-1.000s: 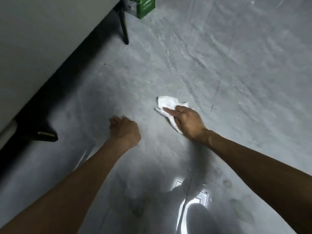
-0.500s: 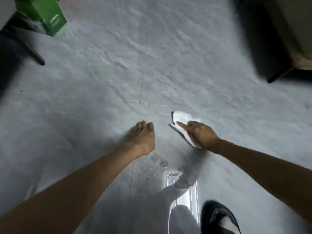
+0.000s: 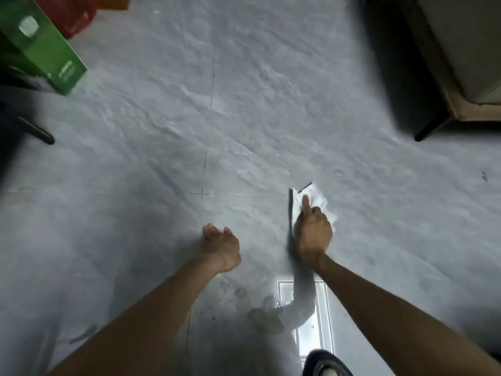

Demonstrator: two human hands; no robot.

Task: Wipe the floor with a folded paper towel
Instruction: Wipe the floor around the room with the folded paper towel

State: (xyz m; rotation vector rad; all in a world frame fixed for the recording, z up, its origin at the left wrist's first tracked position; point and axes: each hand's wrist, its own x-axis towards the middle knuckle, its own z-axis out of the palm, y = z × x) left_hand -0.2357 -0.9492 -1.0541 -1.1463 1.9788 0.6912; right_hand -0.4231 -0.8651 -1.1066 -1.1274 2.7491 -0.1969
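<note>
A white folded paper towel [image 3: 315,198] lies flat on the grey marbled floor [image 3: 244,118], right of centre. My right hand [image 3: 311,229] presses down on it, index finger stretched forward over the towel; the towel's near part is hidden under the palm. My left hand [image 3: 222,246] rests on the floor to the left of it, fingers loosely curled, holding nothing. A gap of bare floor separates the two hands.
A green box [image 3: 40,47] and red items [image 3: 67,14] stand at the far left. A black furniture leg [image 3: 38,132] is at the left edge. A beige cabinet on dark legs [image 3: 461,63] stands at the far right. A shoe [image 3: 325,363] shows at the bottom.
The view has swung to the right, bringing the cabinet and the green box into sight. My right hand has slid the towel across the floor, and the left hand has shifted along with it.
</note>
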